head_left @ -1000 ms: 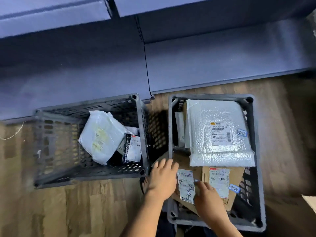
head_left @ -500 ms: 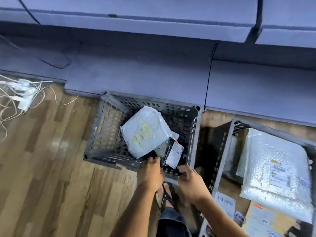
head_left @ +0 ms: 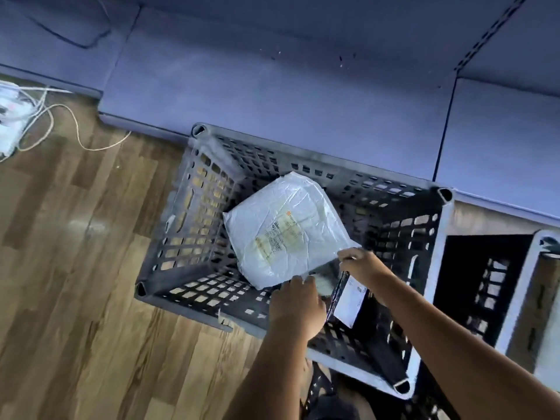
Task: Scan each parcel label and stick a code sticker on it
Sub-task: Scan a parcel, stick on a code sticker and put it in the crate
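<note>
A white plastic mailer parcel (head_left: 285,228) with a faded yellowish label lies tilted inside the grey slotted crate (head_left: 194,207). My right hand (head_left: 360,265) pinches the parcel's right corner. My left hand (head_left: 297,301) reaches over the crate's near rim, its fingers curled at the parcel's near edge. Between my hands a black parcel with a white label (head_left: 348,301) stands on edge against the crate's near wall. No scanner or sticker is visible.
A second grey crate (head_left: 515,298) stands to the right, mostly out of frame. Blue cushioned blocks (head_left: 272,86) run along behind both crates. White cables (head_left: 45,122) lie on the wood floor (head_left: 75,298) at the far left.
My view and both hands have moved from the right crate's cardboard parcels to the left crate. Both hands have reached in and taken hold of the white parcel.
</note>
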A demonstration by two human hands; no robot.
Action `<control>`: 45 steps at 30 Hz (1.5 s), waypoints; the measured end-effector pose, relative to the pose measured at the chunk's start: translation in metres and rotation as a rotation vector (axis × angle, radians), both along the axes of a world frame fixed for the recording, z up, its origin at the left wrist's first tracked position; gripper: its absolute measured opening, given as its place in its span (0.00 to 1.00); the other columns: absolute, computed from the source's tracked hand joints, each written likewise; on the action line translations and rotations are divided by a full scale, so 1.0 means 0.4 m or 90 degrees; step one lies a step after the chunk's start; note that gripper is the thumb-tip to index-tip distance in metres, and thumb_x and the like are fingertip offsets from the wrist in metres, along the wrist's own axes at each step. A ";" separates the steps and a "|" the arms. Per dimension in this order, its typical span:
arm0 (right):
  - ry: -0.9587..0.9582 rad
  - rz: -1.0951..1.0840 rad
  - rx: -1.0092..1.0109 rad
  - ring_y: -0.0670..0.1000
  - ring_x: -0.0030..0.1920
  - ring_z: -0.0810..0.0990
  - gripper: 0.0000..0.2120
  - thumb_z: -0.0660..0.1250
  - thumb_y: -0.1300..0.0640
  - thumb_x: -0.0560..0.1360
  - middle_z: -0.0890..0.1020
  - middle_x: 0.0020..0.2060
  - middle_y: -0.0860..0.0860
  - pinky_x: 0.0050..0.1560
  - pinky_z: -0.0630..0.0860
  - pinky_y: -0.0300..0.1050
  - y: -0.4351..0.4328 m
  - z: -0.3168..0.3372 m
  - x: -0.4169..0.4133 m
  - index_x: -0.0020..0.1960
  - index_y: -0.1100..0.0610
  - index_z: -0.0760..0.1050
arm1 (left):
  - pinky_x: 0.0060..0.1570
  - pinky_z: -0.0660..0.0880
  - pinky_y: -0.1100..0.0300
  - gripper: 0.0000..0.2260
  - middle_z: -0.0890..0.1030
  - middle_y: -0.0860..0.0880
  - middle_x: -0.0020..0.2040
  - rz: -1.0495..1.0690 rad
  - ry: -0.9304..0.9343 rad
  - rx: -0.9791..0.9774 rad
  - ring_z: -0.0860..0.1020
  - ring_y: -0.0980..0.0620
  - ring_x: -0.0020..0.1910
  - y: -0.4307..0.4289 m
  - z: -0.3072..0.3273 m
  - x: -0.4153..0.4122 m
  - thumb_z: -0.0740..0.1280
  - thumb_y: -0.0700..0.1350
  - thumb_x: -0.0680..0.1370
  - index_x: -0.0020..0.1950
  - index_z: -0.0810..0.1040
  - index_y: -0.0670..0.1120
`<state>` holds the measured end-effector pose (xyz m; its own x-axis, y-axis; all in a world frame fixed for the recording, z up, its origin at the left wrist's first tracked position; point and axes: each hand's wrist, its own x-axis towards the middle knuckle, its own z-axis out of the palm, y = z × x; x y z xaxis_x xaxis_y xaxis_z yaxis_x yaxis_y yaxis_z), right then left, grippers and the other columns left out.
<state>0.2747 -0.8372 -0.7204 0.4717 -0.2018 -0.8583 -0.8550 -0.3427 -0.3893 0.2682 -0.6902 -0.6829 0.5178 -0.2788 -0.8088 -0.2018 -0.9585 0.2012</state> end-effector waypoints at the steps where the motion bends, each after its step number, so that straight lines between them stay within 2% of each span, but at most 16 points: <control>1: 0.015 0.003 -0.002 0.46 0.35 0.70 0.16 0.62 0.65 0.75 0.71 0.37 0.48 0.29 0.67 0.29 -0.004 -0.025 0.009 0.61 0.59 0.77 | 0.60 0.71 0.50 0.18 0.71 0.43 0.64 0.005 0.008 0.007 0.72 0.44 0.62 0.014 -0.014 -0.001 0.55 0.47 0.80 0.69 0.65 0.44; 3: 0.047 0.020 0.011 0.45 0.35 0.69 0.17 0.61 0.64 0.76 0.69 0.35 0.46 0.36 0.68 0.34 -0.002 -0.064 0.030 0.64 0.58 0.75 | 0.58 0.72 0.50 0.17 0.72 0.43 0.63 0.017 0.028 0.024 0.73 0.44 0.61 0.045 -0.044 -0.005 0.55 0.47 0.80 0.68 0.66 0.44; 5: 0.066 0.047 0.025 0.48 0.48 0.74 0.17 0.62 0.62 0.77 0.75 0.46 0.48 0.47 0.70 0.35 0.000 -0.083 0.050 0.65 0.55 0.74 | 0.58 0.73 0.50 0.15 0.73 0.43 0.62 0.035 0.038 0.030 0.73 0.44 0.60 0.071 -0.069 0.002 0.55 0.46 0.80 0.66 0.67 0.45; 7: 0.085 0.034 0.027 0.54 0.63 0.71 0.17 0.64 0.57 0.76 0.74 0.60 0.51 0.60 0.68 0.42 -0.001 -0.096 0.058 0.65 0.50 0.74 | 0.58 0.73 0.50 0.15 0.72 0.43 0.62 0.048 0.035 0.035 0.73 0.45 0.60 0.087 -0.085 0.011 0.55 0.46 0.80 0.66 0.67 0.44; 11: 0.074 0.011 -0.008 0.54 0.64 0.71 0.19 0.66 0.55 0.74 0.75 0.64 0.52 0.62 0.67 0.44 0.002 -0.095 0.047 0.64 0.50 0.75 | 0.56 0.73 0.50 0.16 0.72 0.43 0.63 0.039 0.027 0.032 0.73 0.44 0.60 0.091 -0.088 0.019 0.55 0.46 0.81 0.68 0.66 0.44; 17: -0.065 0.009 -0.117 0.53 0.52 0.80 0.12 0.69 0.59 0.72 0.82 0.52 0.54 0.43 0.66 0.35 0.063 0.012 0.034 0.56 0.58 0.79 | 0.59 0.71 0.49 0.17 0.71 0.44 0.64 0.042 0.026 0.040 0.72 0.44 0.62 0.069 -0.031 0.020 0.55 0.48 0.81 0.69 0.65 0.45; 20: -0.127 -0.019 -0.128 0.48 0.35 0.79 0.07 0.67 0.63 0.73 0.81 0.41 0.55 0.28 0.66 0.33 0.091 0.093 0.046 0.51 0.60 0.79 | 0.59 0.70 0.49 0.18 0.71 0.43 0.65 0.022 0.015 0.021 0.71 0.44 0.63 0.053 0.031 0.021 0.55 0.48 0.81 0.70 0.64 0.45; 24: -0.095 -0.029 -0.043 0.52 0.34 0.73 0.20 0.59 0.67 0.72 0.77 0.47 0.56 0.30 0.67 0.41 0.115 0.179 0.057 0.63 0.58 0.67 | 0.58 0.71 0.50 0.18 0.72 0.42 0.64 0.016 -0.012 0.003 0.72 0.43 0.62 0.050 0.118 0.021 0.54 0.47 0.81 0.69 0.64 0.43; 28: -0.104 -0.017 -0.049 0.55 0.38 0.68 0.10 0.55 0.69 0.73 0.75 0.41 0.61 0.30 0.63 0.43 0.109 0.266 0.048 0.48 0.65 0.74 | 0.58 0.72 0.51 0.18 0.73 0.44 0.65 0.054 -0.046 -0.012 0.73 0.44 0.62 0.080 0.190 0.010 0.56 0.47 0.80 0.70 0.66 0.45; 31: -0.117 0.005 -0.062 0.56 0.50 0.74 0.17 0.55 0.67 0.78 0.75 0.59 0.60 0.43 0.67 0.41 0.085 0.384 0.026 0.64 0.63 0.73 | 0.58 0.73 0.52 0.15 0.74 0.45 0.64 0.100 -0.044 -0.002 0.74 0.46 0.61 0.120 0.261 -0.004 0.57 0.46 0.80 0.66 0.69 0.46; 33: -0.111 0.011 -0.074 0.60 0.60 0.75 0.19 0.54 0.64 0.80 0.75 0.60 0.55 0.50 0.72 0.47 0.062 0.501 0.024 0.68 0.57 0.71 | 0.56 0.74 0.53 0.15 0.76 0.45 0.62 0.120 -0.055 -0.004 0.75 0.46 0.60 0.145 0.331 0.001 0.57 0.46 0.79 0.65 0.70 0.46; 35: -0.116 0.014 -0.068 0.61 0.62 0.74 0.20 0.53 0.64 0.80 0.76 0.59 0.55 0.56 0.73 0.49 0.038 0.626 0.030 0.69 0.54 0.70 | 0.53 0.74 0.55 0.14 0.77 0.46 0.61 0.131 -0.075 -0.002 0.76 0.46 0.58 0.163 0.416 0.017 0.56 0.46 0.80 0.64 0.70 0.47; 38: -0.160 0.028 -0.059 0.61 0.61 0.75 0.19 0.53 0.64 0.80 0.74 0.53 0.52 0.49 0.70 0.45 0.008 0.808 0.042 0.66 0.52 0.71 | 0.50 0.74 0.54 0.14 0.77 0.45 0.60 0.156 -0.094 -0.007 0.78 0.46 0.55 0.182 0.552 0.046 0.56 0.46 0.80 0.64 0.70 0.46; 41: -0.218 0.059 -0.059 0.59 0.42 0.76 0.18 0.54 0.65 0.78 0.76 0.50 0.58 0.38 0.69 0.45 -0.021 0.968 0.054 0.62 0.55 0.75 | 0.48 0.76 0.55 0.13 0.77 0.45 0.58 0.178 -0.131 -0.012 0.79 0.46 0.52 0.190 0.679 0.066 0.55 0.46 0.81 0.64 0.70 0.46; 44: -0.267 0.092 -0.046 0.64 0.51 0.76 0.16 0.55 0.66 0.76 0.78 0.56 0.65 0.44 0.71 0.50 -0.057 1.129 0.052 0.61 0.66 0.74 | 0.50 0.74 0.57 0.14 0.77 0.46 0.60 0.178 -0.181 -0.021 0.78 0.46 0.55 0.183 0.806 0.072 0.55 0.46 0.81 0.65 0.70 0.47; 45: -0.287 0.095 -0.033 0.60 0.48 0.76 0.16 0.56 0.64 0.75 0.78 0.53 0.66 0.43 0.69 0.48 -0.069 1.174 0.049 0.58 0.70 0.74 | 0.50 0.72 0.57 0.14 0.77 0.46 0.61 0.177 -0.194 -0.022 0.77 0.46 0.57 0.178 0.844 0.071 0.56 0.47 0.81 0.66 0.69 0.48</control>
